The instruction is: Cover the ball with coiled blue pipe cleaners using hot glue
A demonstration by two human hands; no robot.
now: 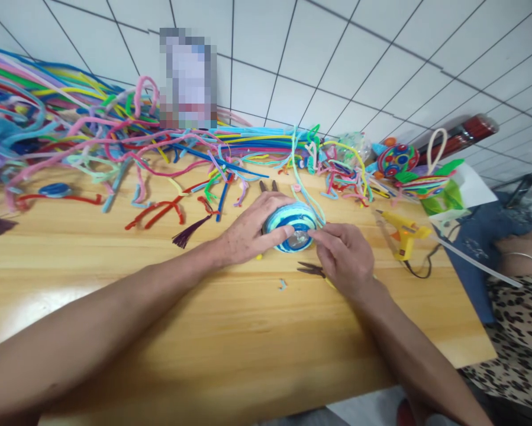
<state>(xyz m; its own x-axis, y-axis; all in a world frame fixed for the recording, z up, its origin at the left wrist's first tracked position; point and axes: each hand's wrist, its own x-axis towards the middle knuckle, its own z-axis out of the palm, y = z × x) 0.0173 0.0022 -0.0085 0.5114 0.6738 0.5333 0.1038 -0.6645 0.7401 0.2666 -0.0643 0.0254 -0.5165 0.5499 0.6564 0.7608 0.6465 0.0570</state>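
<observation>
A round piece point(284, 214), wound in rings of blue and pale green pipe cleaner with a clear centre, stands at mid-table. My left hand point(259, 228) is closed around its left side, the thumb lying across the top. At its right edge, my right hand point(343, 254) pinches a pipe cleaner; the tip in the fingers is mostly hidden. Pale green strands point(305, 183) rise from behind the round piece beside these fingers. Under my right hand lie pliers point(310, 268) with dark jaws apart. A small blue scrap point(283, 284) rests nearby.
Loose coloured pipe cleaners point(128, 139) heap along the tiled wall. A yellow glue gun point(405, 234) with its cord lies right. Beyond it are a decorated ball point(397, 158) and a red cylinder point(465, 135). Another person in leopard print point(521, 319) sits at right.
</observation>
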